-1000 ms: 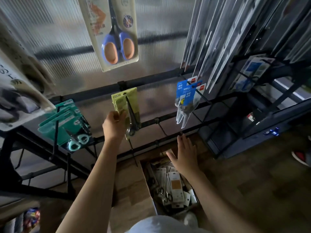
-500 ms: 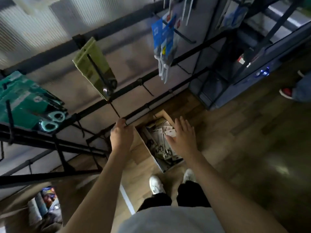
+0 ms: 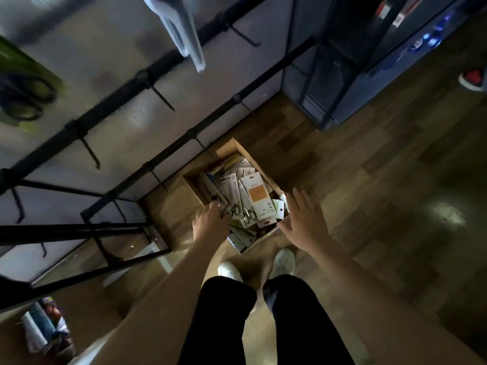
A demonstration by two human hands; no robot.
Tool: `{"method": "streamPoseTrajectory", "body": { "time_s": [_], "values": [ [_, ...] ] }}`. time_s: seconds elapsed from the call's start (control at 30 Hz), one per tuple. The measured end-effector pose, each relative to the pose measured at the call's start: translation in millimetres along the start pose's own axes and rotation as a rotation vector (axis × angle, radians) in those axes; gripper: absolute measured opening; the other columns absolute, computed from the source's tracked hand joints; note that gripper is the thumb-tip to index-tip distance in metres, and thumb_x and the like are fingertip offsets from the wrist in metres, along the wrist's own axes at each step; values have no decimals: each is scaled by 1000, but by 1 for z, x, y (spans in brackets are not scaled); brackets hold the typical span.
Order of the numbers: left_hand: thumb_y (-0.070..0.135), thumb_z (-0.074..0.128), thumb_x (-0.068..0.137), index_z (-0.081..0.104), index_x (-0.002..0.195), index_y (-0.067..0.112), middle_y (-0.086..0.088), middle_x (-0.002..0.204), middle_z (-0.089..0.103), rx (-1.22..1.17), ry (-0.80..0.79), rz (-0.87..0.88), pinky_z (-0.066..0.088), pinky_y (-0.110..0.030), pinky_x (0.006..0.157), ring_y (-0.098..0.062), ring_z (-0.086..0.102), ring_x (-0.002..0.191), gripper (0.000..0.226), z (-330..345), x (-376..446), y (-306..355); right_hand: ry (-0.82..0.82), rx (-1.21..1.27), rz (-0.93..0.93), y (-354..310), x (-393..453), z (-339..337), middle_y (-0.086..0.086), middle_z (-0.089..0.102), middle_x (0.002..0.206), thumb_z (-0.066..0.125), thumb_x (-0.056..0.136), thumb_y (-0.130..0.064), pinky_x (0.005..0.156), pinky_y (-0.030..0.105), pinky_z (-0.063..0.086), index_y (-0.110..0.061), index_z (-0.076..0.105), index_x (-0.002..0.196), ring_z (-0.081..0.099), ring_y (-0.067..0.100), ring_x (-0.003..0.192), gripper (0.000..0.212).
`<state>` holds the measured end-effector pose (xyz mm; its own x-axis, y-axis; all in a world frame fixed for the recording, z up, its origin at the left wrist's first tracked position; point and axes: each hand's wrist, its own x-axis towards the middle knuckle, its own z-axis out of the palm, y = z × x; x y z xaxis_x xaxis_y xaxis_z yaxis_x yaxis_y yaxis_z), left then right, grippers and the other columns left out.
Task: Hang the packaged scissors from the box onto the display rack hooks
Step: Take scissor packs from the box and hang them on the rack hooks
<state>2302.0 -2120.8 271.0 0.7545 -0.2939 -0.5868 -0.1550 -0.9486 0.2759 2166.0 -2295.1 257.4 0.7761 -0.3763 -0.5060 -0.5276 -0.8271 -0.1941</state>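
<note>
A cardboard box (image 3: pixel 274 189) sits open on the wooden floor (image 3: pixel 369 180), just below centre, filled with a loose pile of packaged scissors (image 3: pixel 257 198); the topmost pack has a white card with an orange panel. The left hand (image 3: pixel 210 223) reaches into the box at its 8 o'clock edge, fingertips down among the packs; whether it has hold of one cannot be told. The right hand (image 3: pixel 303 219) hovers at the box's 4 o'clock corner, fingers spread and straight, holding nothing. From 9 to 1 o'clock runs the black display rack (image 3: pixel 163 65) with bare hooks (image 3: pixel 163 97) jutting out. A green pack of black-handled scissors (image 3: pixel 23 98) hangs at 10 o'clock, a pale pack (image 3: pixel 181 30) at 12. White shoes (image 3: pixel 283 262) stand just below the box.
</note>
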Motion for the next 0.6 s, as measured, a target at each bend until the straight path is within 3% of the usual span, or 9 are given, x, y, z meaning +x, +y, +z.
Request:
{"method": "streamPoseTrajectory", "body": {
  "time_s": [0.37,0.6],
  "values": [
    [29,47,94,41,133,13,-9,139,45,112,-80,41,38,-44,99,-29,37,129,43,147,147,-55,-22,-77,-129,19,146,155,12,19,155,56,89,-43,115,46,20,-10,21,147,20,30,142,75],
    [28,46,95,43,128,6,-15,133,47,84,-60,86,39,-42,98,-34,41,123,40,223,247,-95,-17,-80,-181,-2,252,236,10,4,159,48,94,-45,118,43,11,-11,7,151,5,29,146,78]
  ]
}}
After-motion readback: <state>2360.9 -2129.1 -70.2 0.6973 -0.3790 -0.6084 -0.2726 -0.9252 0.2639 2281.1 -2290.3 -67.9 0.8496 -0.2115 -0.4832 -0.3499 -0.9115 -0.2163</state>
